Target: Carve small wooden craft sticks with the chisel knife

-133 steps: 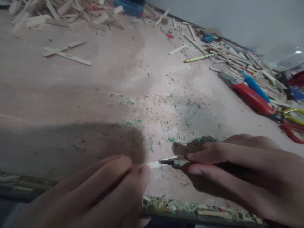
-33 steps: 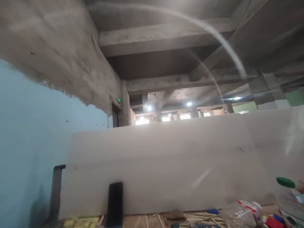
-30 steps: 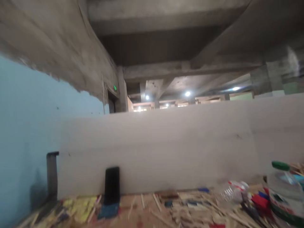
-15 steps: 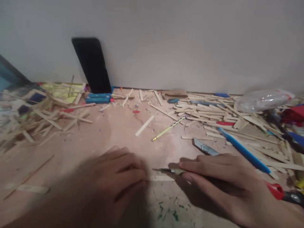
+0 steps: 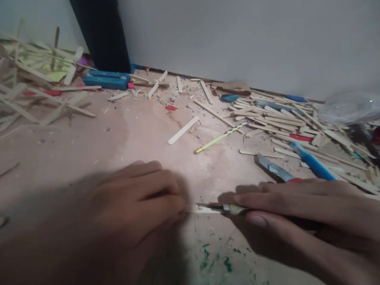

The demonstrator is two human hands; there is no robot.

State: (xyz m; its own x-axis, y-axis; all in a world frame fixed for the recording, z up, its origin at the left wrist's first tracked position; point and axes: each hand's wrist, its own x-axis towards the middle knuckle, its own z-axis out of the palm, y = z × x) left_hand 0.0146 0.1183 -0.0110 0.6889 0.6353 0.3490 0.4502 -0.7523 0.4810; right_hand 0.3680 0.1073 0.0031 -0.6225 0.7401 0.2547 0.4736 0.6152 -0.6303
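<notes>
My left hand [image 5: 145, 198] is closed, its fingers curled down against the table. From beneath its fingertips a pale wooden craft stick [image 5: 206, 211] sticks out to the right, mostly hidden. My right hand [image 5: 299, 213] grips a slim craft knife [image 5: 234, 209] between thumb and fingers. The knife points left, its thin blade over or against the craft stick; which of the two I cannot tell. Just behind the right hand lies a utility knife [image 5: 276, 170] with a grey blade end and some red.
Beyond my hands lie a yellow pencil [image 5: 218, 139] and a loose craft stick [image 5: 183, 130]. Piled sticks [image 5: 276, 118] cover the back right, near a blue tool [image 5: 311, 160]. At the back left, a dark phone [image 5: 103, 35] leans on the wall above a blue block [image 5: 107, 79].
The camera has come lower and closer, so the phone is cut off at the top and the scissors have left the view. Both hands keep their grips, the knife still at the stick.
</notes>
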